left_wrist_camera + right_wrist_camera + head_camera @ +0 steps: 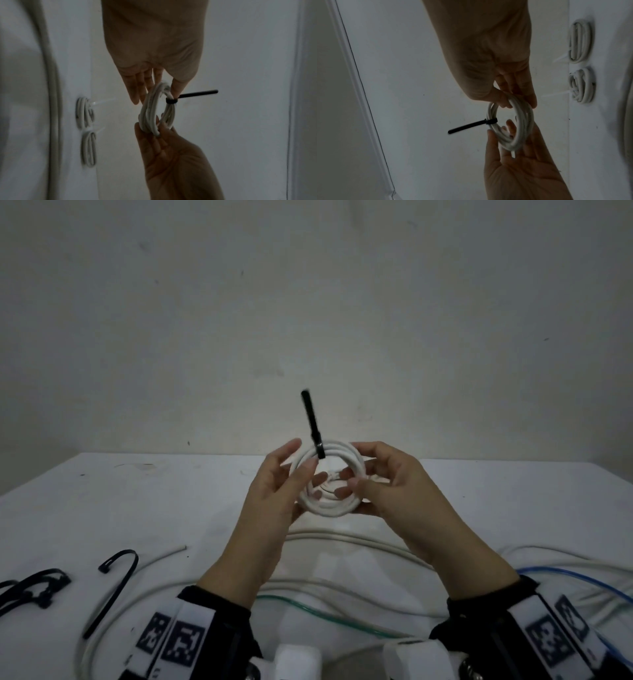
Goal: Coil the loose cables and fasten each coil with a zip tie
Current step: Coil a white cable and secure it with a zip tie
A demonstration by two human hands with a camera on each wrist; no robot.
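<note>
I hold a white cable coil (329,503) above the table with both hands. A black zip tie (313,422) is cinched round the top of the coil, its tail sticking up. My left hand (291,470) grips the coil's left side, thumb beside the tie and fingers through the ring. My right hand (376,470) pinches the right side. In the left wrist view the coil (149,115) stands edge-on and the tie (197,94) points right. The right wrist view shows the coil (523,121) and the tie (465,127) between both hands.
Loose white cables (359,542), a blue cable (565,573) and a green one (308,607) lie on the white table near me. Spare black zip ties (116,577) lie at the left. Two tied white coils (580,42) (582,85) rest on the table.
</note>
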